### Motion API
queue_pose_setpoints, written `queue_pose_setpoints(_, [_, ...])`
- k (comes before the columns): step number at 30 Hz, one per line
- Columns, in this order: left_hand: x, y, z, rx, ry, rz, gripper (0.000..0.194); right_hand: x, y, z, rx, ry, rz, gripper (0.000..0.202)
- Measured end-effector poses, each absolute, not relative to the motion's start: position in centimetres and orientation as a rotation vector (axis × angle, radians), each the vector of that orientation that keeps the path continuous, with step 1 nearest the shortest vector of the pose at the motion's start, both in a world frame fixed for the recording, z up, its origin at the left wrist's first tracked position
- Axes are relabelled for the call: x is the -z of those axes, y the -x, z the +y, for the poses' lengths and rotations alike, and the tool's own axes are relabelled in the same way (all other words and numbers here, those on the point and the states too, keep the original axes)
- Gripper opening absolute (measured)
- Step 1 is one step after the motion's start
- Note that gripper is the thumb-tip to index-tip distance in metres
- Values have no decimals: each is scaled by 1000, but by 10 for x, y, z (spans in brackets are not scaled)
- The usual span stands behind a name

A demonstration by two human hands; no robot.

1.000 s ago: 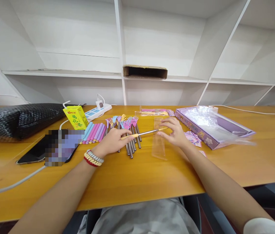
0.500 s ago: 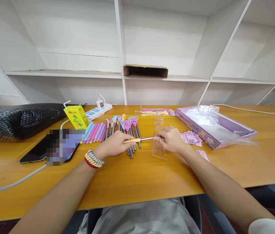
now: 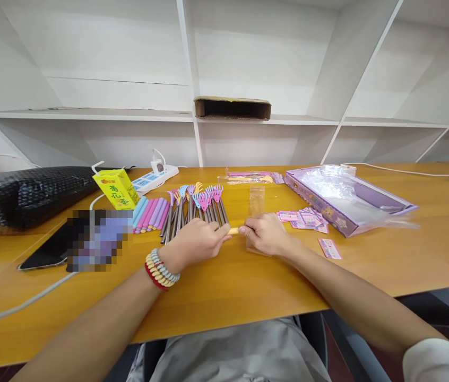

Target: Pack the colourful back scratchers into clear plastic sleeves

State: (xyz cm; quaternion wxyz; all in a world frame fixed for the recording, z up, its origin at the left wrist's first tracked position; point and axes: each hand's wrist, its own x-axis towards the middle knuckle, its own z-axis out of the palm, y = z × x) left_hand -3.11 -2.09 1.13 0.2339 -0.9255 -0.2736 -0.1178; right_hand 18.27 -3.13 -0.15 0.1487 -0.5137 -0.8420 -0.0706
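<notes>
My left hand [image 3: 196, 240] and my right hand [image 3: 266, 233] are both closed on a back scratcher, held level above the table. Only part of its yellow handle [image 3: 233, 231] shows between my fingers; its metal rod and claw end are hidden. Under my right hand lies a clear plastic sleeve [image 3: 257, 197]. Several back scratchers [image 3: 204, 200] with metal rods and coloured hand-shaped claws lie just beyond my left hand. To their left is a row of loose blue, pink and purple handles [image 3: 152, 213].
Pink printed cards [image 3: 306, 218] lie right of my hands, near a purple display box [image 3: 320, 207] with clear plastic. Packed scratchers [image 3: 252, 178] lie at the back. At left are a yellow drink carton [image 3: 116, 189], power strip [image 3: 155, 179], dark devices [image 3: 53, 246] and black bubble-wrapped package [image 3: 29, 199].
My hands have come closer together. The metal rod that showed between them is now out of sight, and my right hand has moved onto the yellow handle's end.
</notes>
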Motion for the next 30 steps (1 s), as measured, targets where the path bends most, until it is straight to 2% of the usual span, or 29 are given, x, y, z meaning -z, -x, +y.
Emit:
queue_pose_setpoints(6, [-11,27,-22,336,2604,-797,33,-6,-187,-31,200,1390,-2498,48])
queue_pose_setpoints(12, [-21,47,-7,548,2776,-971,32,-12,-207,-21,122,1153,-2511,28])
queue_pose_setpoints(15, [-24,57,-2,603,2826,-1077,35,-8,-214,-16,125,1136,-2480,26])
queue_pose_setpoints(23, [-27,52,-9,301,2855,-1130,43,4,-205,-18,133,1112,-2504,23])
queue_pose_setpoints(30, [-22,47,-12,239,2654,-1014,44,5,-203,-21,124,1096,-2482,21])
